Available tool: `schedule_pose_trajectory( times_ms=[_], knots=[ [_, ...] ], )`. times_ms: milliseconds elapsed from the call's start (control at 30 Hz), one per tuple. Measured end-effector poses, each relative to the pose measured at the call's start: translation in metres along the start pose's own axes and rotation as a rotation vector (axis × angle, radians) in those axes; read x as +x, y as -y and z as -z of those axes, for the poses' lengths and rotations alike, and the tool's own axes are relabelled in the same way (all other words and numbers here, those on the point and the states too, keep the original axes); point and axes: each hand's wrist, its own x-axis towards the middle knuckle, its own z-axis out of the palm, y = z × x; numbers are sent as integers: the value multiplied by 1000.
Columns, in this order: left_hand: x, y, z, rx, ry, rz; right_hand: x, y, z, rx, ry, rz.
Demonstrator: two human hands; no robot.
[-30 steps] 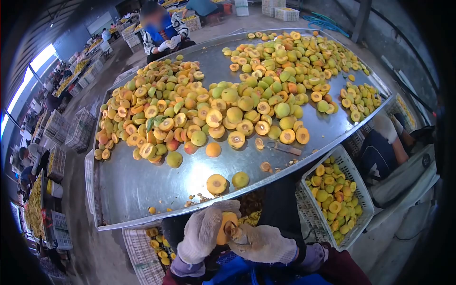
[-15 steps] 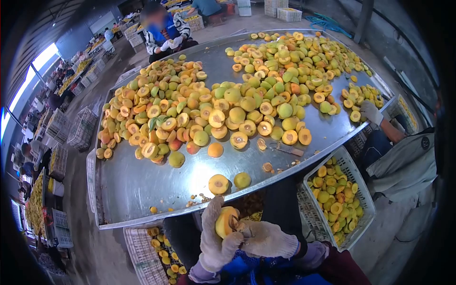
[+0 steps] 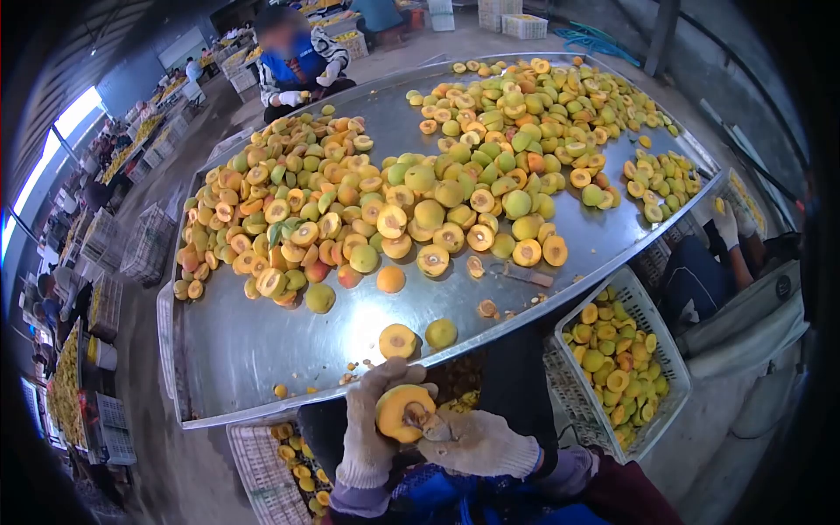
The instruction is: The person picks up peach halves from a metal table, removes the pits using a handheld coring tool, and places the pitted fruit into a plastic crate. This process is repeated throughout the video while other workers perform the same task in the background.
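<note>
My left hand, in a pale knitted glove, is wrapped round a halved yellow peach over the near edge of the table, its cut face towards me. My right hand, gloved too, is closed, its fingertips against the brown middle of that peach. A small tool tip seems to stick out from these fingers; its kind is too small to tell. On the table edge just beyond my hands lie a cut peach and a greenish peach.
A metal table bears heaped halved peaches and a wooden-handled tool. Crates of peaches stand below, one at right, one at left. One co-worker sits across; another's gloved hands are at right.
The peach in my left hand has turned, showing more of its cut face, and both hands have shifted slightly left. The co-worker at right has drawn a hand back from the table.
</note>
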Motion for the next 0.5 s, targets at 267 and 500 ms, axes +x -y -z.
schedule_pose_trajectory(
  times_ms=[267,500],
  knots=[
    [-15,19,-5,286,-177,-323,0,-14,-16,-148,-162,427],
    [-15,14,0,34,-144,-218,-3,-6,-14,-383,-287,288]
  ],
)
